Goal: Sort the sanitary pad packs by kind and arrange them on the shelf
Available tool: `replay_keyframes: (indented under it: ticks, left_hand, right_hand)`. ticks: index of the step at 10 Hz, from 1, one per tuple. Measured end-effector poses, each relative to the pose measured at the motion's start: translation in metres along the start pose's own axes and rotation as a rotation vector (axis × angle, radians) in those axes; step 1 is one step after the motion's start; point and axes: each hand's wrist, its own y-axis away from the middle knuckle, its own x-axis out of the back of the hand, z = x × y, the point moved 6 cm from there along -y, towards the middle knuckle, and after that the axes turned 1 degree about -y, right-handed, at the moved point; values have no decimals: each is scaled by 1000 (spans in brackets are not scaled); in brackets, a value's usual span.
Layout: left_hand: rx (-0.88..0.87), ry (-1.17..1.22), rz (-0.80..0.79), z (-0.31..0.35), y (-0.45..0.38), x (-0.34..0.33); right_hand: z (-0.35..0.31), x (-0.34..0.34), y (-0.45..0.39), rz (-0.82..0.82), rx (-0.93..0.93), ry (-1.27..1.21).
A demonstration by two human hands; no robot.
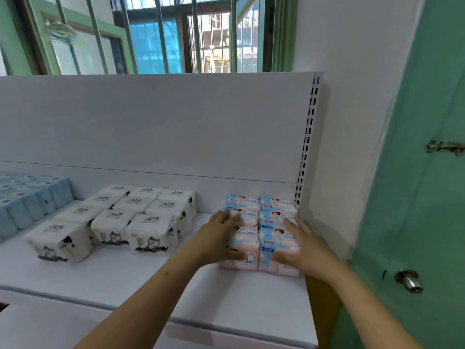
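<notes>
So both hands are on the pink block right now; the left hand (pixel 221 238) lies flat against the block's left flank, fingers straight and reaching away from the person, thumb hooked round the near-left corner; the right hand (pixel 299 248) does the mirror thing on the right flank, fingers long and together, thumb low along the front pack. Neither one is curled round a single pack, they just squeeze the stack from both sides.

Between the two palms sit the pink sanitary pad packs (pixel 260 231), two columns wide and running away from the hands toward the white back panel (pixel 163 127); so the block's long axis points straight ahead, front to back, and the hands sit near its front half. Just past the right hand's fingertips is the slotted shelf upright (pixel 308 157), and the block looks to be right up against it, so my guess is any squaring-up push has to come from the left hand going rightward, and from both going forward.

Off to the left of the left hand, well apart across bare shelf (pixel 156 275), stand the white packs with ink-style print (pixel 120 220); further left again, the pale blue packs (pixel 30 197). Looks like the sorting is mostly done.
</notes>
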Motion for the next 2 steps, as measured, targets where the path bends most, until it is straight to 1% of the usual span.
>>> replay_keyframes:
  ticks: [1, 2]
  left_hand:
    - [-15, -25, 26, 9, 11, 8]
    - [-48, 28, 96, 17, 22, 16]
  right_hand:
    - [-6, 13, 6, 57, -15, 14]
    - [-24, 35, 15, 198, 5, -32]
